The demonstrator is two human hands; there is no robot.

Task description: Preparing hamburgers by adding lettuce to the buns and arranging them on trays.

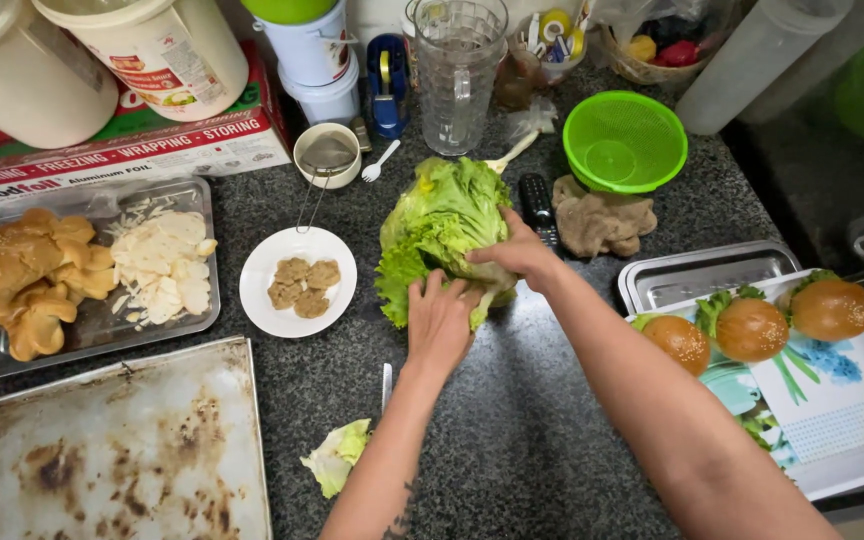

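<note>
Head view, lettuce: a leafy green head of lettuce (442, 235) lies on the dark speckled table (552, 420), just above centre.
Head view, left hand: the left hand (439, 322) presses on the lettuce's lower edge at 6 o'clock, fingers spread and curled onto the leaves.
Head view, right hand: the right hand (520, 252) clamps the lettuce's side at 4 o'clock, fingers wrapped around the base.
Head view, at 9 o'clock of the lettuce: a white plate (297, 281) with brown patties; further out a metal tray (92, 270) with bread pieces and sliced cheese.
Head view, at 7 o'clock: a loose lettuce scrap (337, 457) beside a stained baking sheet (117, 450).
Head view, at 1 o'clock: a green colander (624, 141), with a brown cloth (602, 222) just below it.
Head view, at 12 o'clock: a clear glass jug (458, 70).
Head view, at 4 o'clock: three filled buns (752, 328) on a patterned tray (832, 410), well apart from the lettuce.
</note>
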